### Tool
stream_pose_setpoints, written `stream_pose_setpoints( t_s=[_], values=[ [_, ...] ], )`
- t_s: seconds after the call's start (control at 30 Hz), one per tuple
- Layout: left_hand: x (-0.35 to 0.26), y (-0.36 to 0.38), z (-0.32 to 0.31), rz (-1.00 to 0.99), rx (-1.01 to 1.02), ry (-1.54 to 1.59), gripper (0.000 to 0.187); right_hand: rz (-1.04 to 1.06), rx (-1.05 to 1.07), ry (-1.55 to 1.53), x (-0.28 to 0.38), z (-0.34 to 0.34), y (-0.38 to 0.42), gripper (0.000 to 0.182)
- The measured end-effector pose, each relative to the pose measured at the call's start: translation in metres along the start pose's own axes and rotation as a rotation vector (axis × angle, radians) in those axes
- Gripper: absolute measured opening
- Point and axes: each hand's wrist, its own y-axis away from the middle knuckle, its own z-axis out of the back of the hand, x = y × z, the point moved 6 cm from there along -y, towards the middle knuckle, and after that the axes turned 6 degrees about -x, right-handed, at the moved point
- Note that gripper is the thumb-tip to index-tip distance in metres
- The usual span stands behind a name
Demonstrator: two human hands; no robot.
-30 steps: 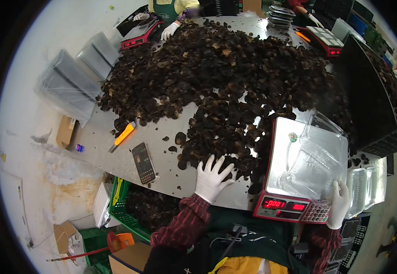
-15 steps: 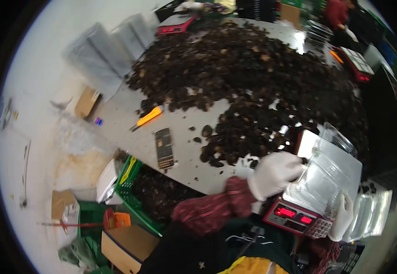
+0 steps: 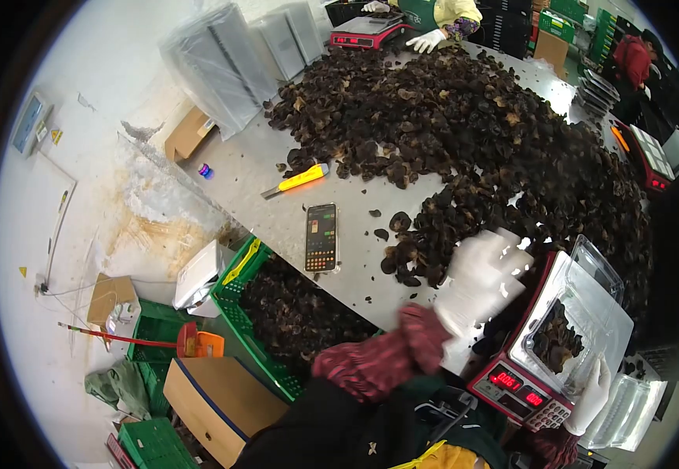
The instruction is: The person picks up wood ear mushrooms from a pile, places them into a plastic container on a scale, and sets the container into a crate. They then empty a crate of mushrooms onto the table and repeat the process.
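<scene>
My left hand (image 3: 484,280), in a white glove, is over the near edge of a pile of dark wood ear mushrooms (image 3: 464,117). Its fingers are spread and slightly blurred, with nothing visible in them. A clear plastic tray (image 3: 601,324) rests on a red-and-silver digital scale (image 3: 511,387) and holds a small clump of mushrooms (image 3: 557,342). My gloved right hand (image 3: 592,399) grips the tray's near right edge. Red digits glow on the scale's display.
On the table are a phone (image 3: 321,237) and a yellow utility knife (image 3: 302,180). A green crate (image 3: 238,293) of mushrooms stands below the table's left edge. More clear trays (image 3: 628,414) lie at right. Across the table, a co-worker's gloved hand (image 3: 427,41) is near another scale (image 3: 367,33).
A clump of mushrooms now lies in the tray, which looked empty before. My left hand has moved away from the tray to the pile, its fingers spreading. The camera view has shifted.
</scene>
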Motion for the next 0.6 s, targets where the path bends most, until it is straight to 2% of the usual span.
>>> stream_pose_setpoints(
  t_s=[0.03, 0.07, 0.13, 0.17, 0.23, 0.27, 0.33, 0.43, 0.47, 0.6],
  values=[
    [0.033, 0.006, 0.026, 0.084, 0.044, -0.232, 0.034, -0.006, -0.028, -0.071, -0.004, 0.001, 0.0, 0.033],
    [0.071, 0.021, 0.049, 0.168, -0.01, -0.463, 0.039, -0.007, -0.03, -0.074, -0.001, 0.004, 0.001, 0.033],
    [0.131, 0.059, 0.103, 0.446, 0.023, -0.785, 0.055, -0.053, 0.038, 0.004, 0.005, 0.006, 0.006, 0.034],
    [0.16, 0.083, 0.124, 0.503, 0.02, -0.986, 0.063, -0.054, 0.038, 0.002, -0.002, 0.006, 0.004, 0.034],
    [0.206, 0.114, 0.163, 0.807, 0.09, -1.104, 0.069, 0.072, -0.053, -0.054, -0.014, 0.008, -0.003, 0.033],
    [0.219, 0.124, 0.175, 0.888, 0.088, -1.131, 0.07, 0.072, -0.054, -0.056, -0.01, 0.007, -0.002, 0.033],
    [0.239, 0.138, 0.182, 1.038, 0.143, -1.083, 0.071, -0.093, 0.001, -0.046, -0.008, 0.005, 0.004, 0.031],
    [0.251, 0.144, 0.18, 1.024, 0.029, -0.984, 0.068, -0.051, 0.042, -0.047, -0.001, 0.007, 0.011, 0.03],
    [0.251, 0.14, 0.177, 1.025, 0.051, -1.007, 0.067, 0.032, -0.005, -0.019, -0.001, 0.007, 0.009, 0.029],
    [0.244, 0.124, 0.171, 1.029, 0.17, -1.136, 0.07, -0.017, 0.031, -0.062, -0.014, 0.01, 0.009, 0.029]
  ],
)
